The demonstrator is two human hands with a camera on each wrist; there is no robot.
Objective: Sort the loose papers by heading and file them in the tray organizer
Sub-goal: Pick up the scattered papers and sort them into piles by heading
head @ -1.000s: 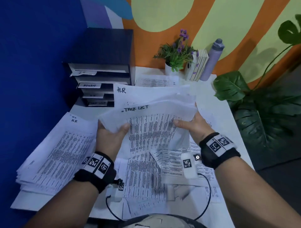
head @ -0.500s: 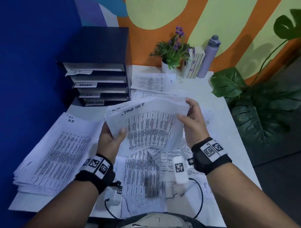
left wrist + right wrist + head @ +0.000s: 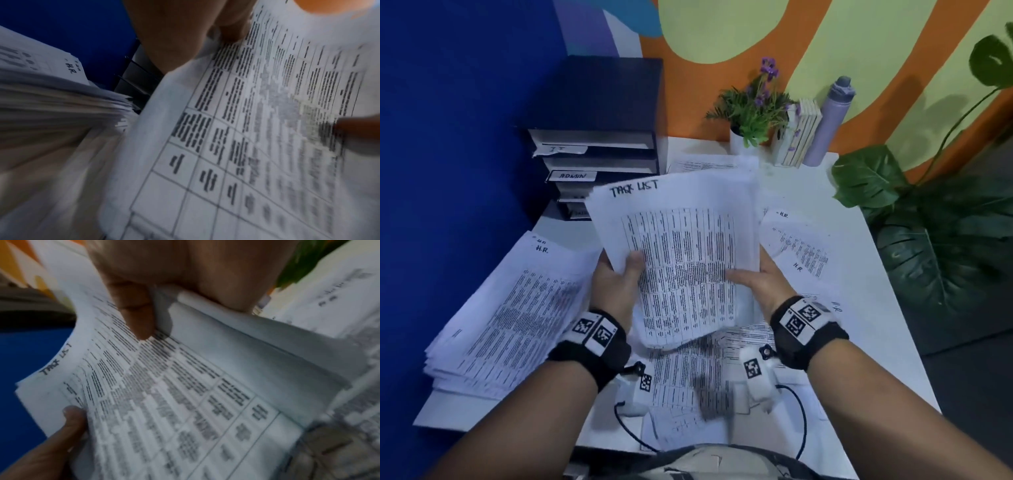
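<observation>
A white desk (image 3: 825, 192) stands in a corner where a blue wall meets an orange and green painted one, and printed sheets lie over most of it. Above its middle both hands hold up a sheaf of papers headed TASK LIST (image 3: 681, 253), its long axis running away from the person, heading at the far end. The left hand (image 3: 616, 284) grips the sheaf's left edge, thumb across the front; the right hand (image 3: 760, 281) clamps the right edge, thumb on the printed face and fingers behind, as the right wrist view shows.

The tray organizer (image 3: 599, 161) stands on the far left of the desk, beyond and to the left of the sheaf, so the left hand is the nearer one. Its slots open toward the person; the labels readable are IT and ADMIN, the lower ones too small to read. To be filed, the sheaf would likely go in heading first.

A stack headed H.R. (image 3: 510, 308) lies at the left, and a loose H.R. sheet (image 3: 798, 246) at the right.
</observation>
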